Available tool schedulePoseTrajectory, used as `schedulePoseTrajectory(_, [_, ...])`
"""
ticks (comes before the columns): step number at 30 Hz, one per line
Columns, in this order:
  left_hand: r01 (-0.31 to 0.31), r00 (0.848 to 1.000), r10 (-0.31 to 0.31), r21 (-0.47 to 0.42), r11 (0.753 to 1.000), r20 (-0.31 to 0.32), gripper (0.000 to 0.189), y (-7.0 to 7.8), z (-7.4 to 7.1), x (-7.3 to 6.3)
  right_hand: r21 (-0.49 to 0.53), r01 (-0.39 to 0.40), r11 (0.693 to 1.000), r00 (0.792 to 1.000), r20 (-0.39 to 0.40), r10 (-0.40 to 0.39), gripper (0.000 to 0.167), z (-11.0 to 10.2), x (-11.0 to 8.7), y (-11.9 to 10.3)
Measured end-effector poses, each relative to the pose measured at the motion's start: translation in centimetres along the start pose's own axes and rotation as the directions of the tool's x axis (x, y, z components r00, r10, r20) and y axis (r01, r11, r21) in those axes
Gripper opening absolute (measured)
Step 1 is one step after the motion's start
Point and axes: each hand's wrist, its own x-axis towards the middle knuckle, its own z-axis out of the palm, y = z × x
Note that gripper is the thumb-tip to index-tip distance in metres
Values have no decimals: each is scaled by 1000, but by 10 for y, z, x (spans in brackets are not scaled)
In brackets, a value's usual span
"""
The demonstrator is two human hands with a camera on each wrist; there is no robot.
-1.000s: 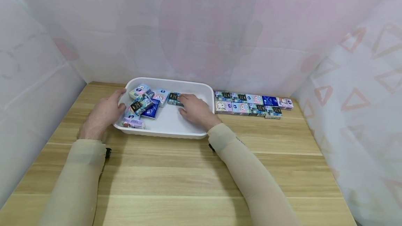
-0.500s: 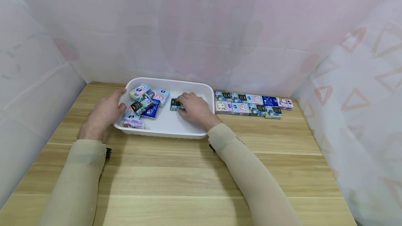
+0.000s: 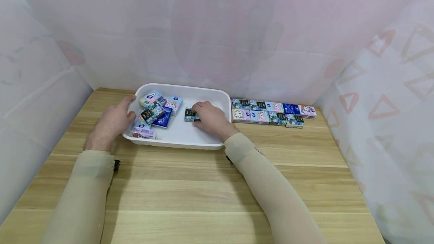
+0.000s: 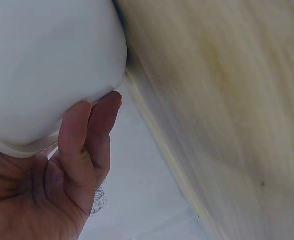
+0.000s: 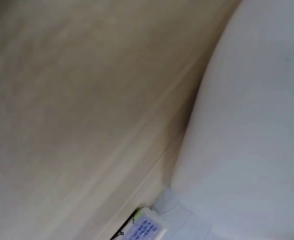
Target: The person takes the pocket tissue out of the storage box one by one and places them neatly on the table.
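Smooth, round-cornered white plastic tray [image 3: 176, 133], gripped in my left hand [image 3: 113, 121]; black-and-blue rectangular packet [image 3: 189, 115], pinched by my palm-down right hand [image 3: 213, 118].

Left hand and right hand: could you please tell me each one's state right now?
Left hand: holding the white tray by its rim.
Right hand: at the dark pack inside the tray; whether it grips the pack cannot be told.

White tray [image 3: 176, 134], black-and-blue pack [image 3: 189, 115], deep-blue pack [image 3: 164, 118], beige sleeves [image 3: 81, 191], wood-grained tan table [image 3: 183, 195]
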Motion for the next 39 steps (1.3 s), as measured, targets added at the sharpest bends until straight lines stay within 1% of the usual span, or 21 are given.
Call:
schedulePoseTrajectory(4, [-7,1000,7,2,1000,-6,73,-1,0,0,44,21,999,999,28,-22,46,-3,-1,0])
schedulePoseTrajectory(7, [-8,1000,9,3,1000,-8,73,-1,0,-1,73,30,997,998,54,-34,44,-6,-4,-1])
schedulePoseTrajectory(13, [-9,1000,9,0,1000,-3,73,2,0,-3,106,6,994,988,151,-22,43,-14,-13,-2])
schedulePoseTrajectory(16, [-16,1000,16,1,1000,-3,72,2,-1,-4,104,3,995,982,189,-23,42,-17,-18,-2])
schedulePoseTrajectory(19, [-19,1000,19,3,1000,-4,71,2,-1,-4,103,14,995,977,209,-36,41,-20,-24,-2])
schedulePoseTrajectory(25, [-10,1000,10,3,1000,-4,71,3,-1,-5,112,39,993,972,225,-64,40,-27,-36,1])
schedulePoseTrajectory(29, [-9,1000,9,3,1000,-9,71,3,0,-5,126,42,991,967,243,-71,41,-31,-44,4])
schedulePoseTrajectory(31, [-9,1000,9,5,1000,-12,71,2,0,-5,139,43,989,967,244,-77,41,-31,-48,7])
schedulePoseTrajectory(33, [-7,1000,8,7,1000,-14,71,2,1,-5,160,50,986,970,229,-86,42,-32,-52,11])
schedulePoseTrajectory(35, [-3,1000,3,9,1000,-14,71,2,1,-4,183,66,981,975,197,-103,43,-33,-55,16])
schedulePoseTrajectory(39, [4,1000,-4,9,1000,-10,71,3,1,-3,236,120,964,983,109,-149,44,-39,-63,27])
